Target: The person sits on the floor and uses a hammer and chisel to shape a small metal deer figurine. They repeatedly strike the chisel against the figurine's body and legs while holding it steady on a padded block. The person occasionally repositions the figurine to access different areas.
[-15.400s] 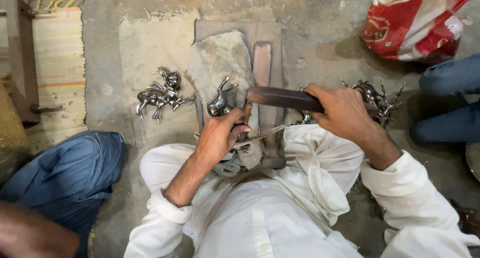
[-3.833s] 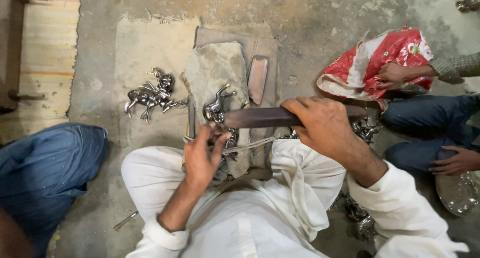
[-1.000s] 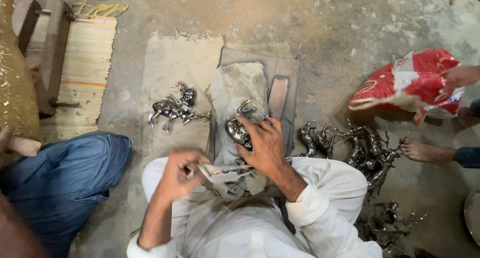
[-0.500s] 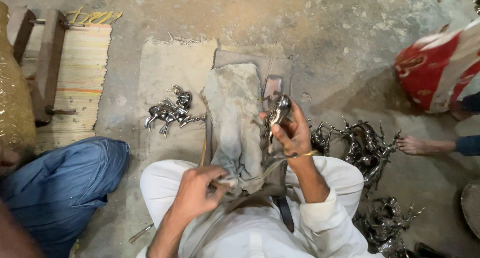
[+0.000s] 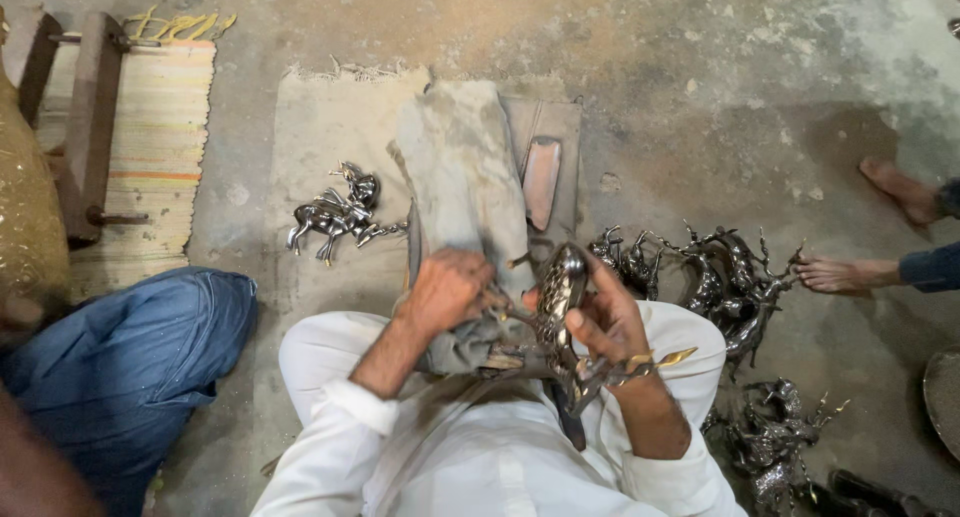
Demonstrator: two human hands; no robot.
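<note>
My right hand (image 5: 604, 320) grips a shiny metal animal figurine (image 5: 560, 299) with a patterned body, held over my lap with its legs pointing toward me. My left hand (image 5: 448, 290) rests on a grey cloth (image 5: 460, 182) draped over a block in front of me, and its fingers pinch a small thin tool beside the figurine. I sit on the floor in white clothes.
A finished metal figurine (image 5: 338, 215) lies on a mat (image 5: 310, 147) to the left. A heap of dark metal figurines (image 5: 715, 277) sits at my right. Another person's bare feet (image 5: 850, 272) are at far right, a blue-clad leg (image 5: 110, 357) at left, a striped rug (image 5: 160, 117) beyond.
My right hand has drawn the figurine back from the cloth toward my lap. My left hand has come up onto the cloth beside it. The red and white bag has left the view.
</note>
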